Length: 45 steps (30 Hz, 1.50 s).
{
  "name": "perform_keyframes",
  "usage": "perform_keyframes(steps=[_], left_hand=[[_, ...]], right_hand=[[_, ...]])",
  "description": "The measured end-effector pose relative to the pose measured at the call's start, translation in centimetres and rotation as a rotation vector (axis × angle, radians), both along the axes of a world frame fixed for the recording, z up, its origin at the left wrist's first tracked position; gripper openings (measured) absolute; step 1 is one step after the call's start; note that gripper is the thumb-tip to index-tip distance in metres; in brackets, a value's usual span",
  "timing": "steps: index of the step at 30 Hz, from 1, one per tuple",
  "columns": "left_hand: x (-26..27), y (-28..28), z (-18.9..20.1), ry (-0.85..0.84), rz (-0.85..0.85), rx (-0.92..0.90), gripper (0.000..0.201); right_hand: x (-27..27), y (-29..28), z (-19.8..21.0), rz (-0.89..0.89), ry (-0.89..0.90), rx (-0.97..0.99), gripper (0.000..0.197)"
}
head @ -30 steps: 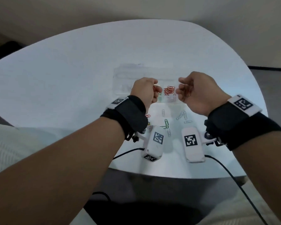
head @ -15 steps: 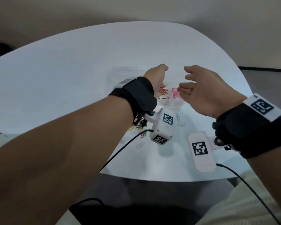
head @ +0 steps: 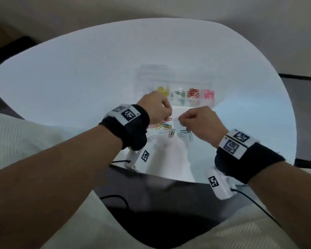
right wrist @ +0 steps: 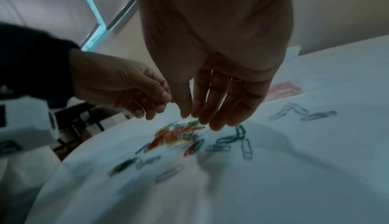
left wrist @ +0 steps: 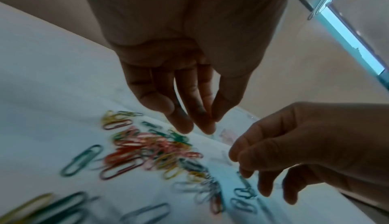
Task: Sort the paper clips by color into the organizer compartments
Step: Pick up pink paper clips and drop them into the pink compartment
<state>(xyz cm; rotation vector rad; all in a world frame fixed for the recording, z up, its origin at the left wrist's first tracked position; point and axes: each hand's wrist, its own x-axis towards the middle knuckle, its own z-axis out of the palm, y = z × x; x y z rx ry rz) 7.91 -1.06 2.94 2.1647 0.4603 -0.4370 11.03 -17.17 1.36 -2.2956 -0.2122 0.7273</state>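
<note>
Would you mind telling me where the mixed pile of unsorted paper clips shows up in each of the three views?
Head: the pile lies low of centre, just under the left hand.
Left wrist: the pile fills the lower left, below the fingertips.
Right wrist: the pile sits at centre, under the right hand.
Shared landmark: the pink clips in the organizer.

No readable text, brand names or numbers in any view. Only markings: black-and-white square fiducial tags, machine codes and not letters. One sits on the left wristband [head: 127, 115], two sit side by side on the right wristband [head: 236, 142], and one each on the left camera housing [head: 145, 155] and the right camera housing [head: 213, 181] hanging under the wrists. The wrist views are too blurred and dark to show any print.
</note>
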Motion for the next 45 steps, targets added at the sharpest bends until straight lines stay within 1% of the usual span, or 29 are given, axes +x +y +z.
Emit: perform_keyframes(steps=[1, 3, 6, 7, 8, 11, 14, 17, 19, 20, 21, 23, 25, 28, 32, 34, 36, 38, 40, 41, 43, 45], left_hand=[[-0.4, 0.4, -0.6, 0.021, -0.013, 0.068, 0.01], [-1.0, 1.2, -1.4, 0.041, -0.021, 0.177, 0.008], [-1.8, 2.3, -2.5, 0.042, -0.02, 0.275, 0.006], [-2.0, 2.7, -2.9, 0.043, -0.016, 0.297, 0.005], [-2.3, 3.0, -3.2, 0.047, -0.01, 0.317, 0.005], [-3.0, 3.8, -4.3, 0.056, -0.012, 0.376, 0.009], [-3.7, 3.9, -5.1, 0.044, -0.033, 0.374, 0.01], [-4.1, 3.2, -5.6, 0.021, -0.082, 0.336, 0.009], [-4.0, 2.5, -5.7, -0.002, -0.133, 0.341, 0.007], [-3.9, 2.1, -5.6, -0.005, -0.166, 0.35, 0.005], [-3.9, 1.6, -5.6, -0.008, -0.204, 0.363, 0.005], [-3.9, 0.9, -5.8, -0.019, -0.28, 0.399, 0.013], [-4.0, 0.3, -6.2, -0.031, -0.329, 0.417, 0.017], [-4.2, -0.5, -6.7, -0.054, -0.377, 0.408, 0.022], [-3.8, -1.2, -6.9, -0.123, -0.362, 0.392, 0.029], [-3.6, -1.5, -7.2, -0.138, -0.379, 0.413, 0.03], [-3.4, -1.7, -7.4, -0.144, -0.396, 0.444, 0.027], [-3.2, -1.9, -7.5, -0.145, -0.414, 0.465, 0.021], [-3.2, -1.9, -7.3, -0.144, -0.412, 0.457, 0.019], [-3.3, -1.9, -7.2, -0.145, -0.4, 0.438, 0.02], [-3.5, -1.8, -7.0, -0.148, -0.354, 0.377, 0.025], [-3.8, -1.7, -7.0, -0.178, -0.317, 0.362, 0.03]], right_hand=[[-0.5, 0.5, -0.7, 0.071, -0.024, -0.091, 0.005], [-1.4, 1.3, -2.0, 0.107, -0.059, -0.193, 0.015], [-2.1, 2.2, -3.1, 0.074, -0.079, -0.219, 0.029], [-2.3, 2.4, -3.4, 0.081, -0.088, -0.23, 0.03], [-2.5, 2.7, -3.5, 0.092, -0.098, -0.245, 0.027], [-3.0, 3.5, -3.9, 0.1, -0.157, -0.274, 0.011], [-3.1, 4.1, -4.0, 0.075, -0.198, -0.273, 0.013], [-2.4, 4.5, -4.1, 0.013, -0.266, -0.246, 0.003], [-1.5, 4.6, -4.2, 0.039, -0.257, -0.274, 0.018], [-1.0, 4.6, -4.2, 0.081, -0.239, -0.301, 0.024], [-0.7, 4.6, -4.1, 0.13, -0.232, -0.321, 0.025], [-0.1, 4.5, -4.1, 0.19, -0.232, -0.336, 0.02], [0.2, 4.4, -4.2, 0.201, -0.237, -0.346, 0.015], [0.3, 3.8, -4.1, 0.137, -0.225, -0.349, 0.015], [0.2, 2.4, -4.2, 0.083, -0.207, -0.336, 0.016], [0.1, 1.8, -4.1, 0.071, -0.207, -0.312, 0.017], [0.2, 1.2, -3.9, 0.026, -0.201, -0.273, 0.016], [0.4, 0.6, -3.4, -0.058, -0.159, -0.2, 0.014], [0.3, 0.1, -2.9, -0.144, -0.083, -0.085, 0.009], [0.2, -0.1, -2.8, -0.182, -0.039, -0.025, 0.01], [0.0, -0.4, -2.6, -0.225, 0.037, 0.077, 0.02], [-0.3, -0.6, -2.6, -0.261, 0.114, 0.181, 0.025]])
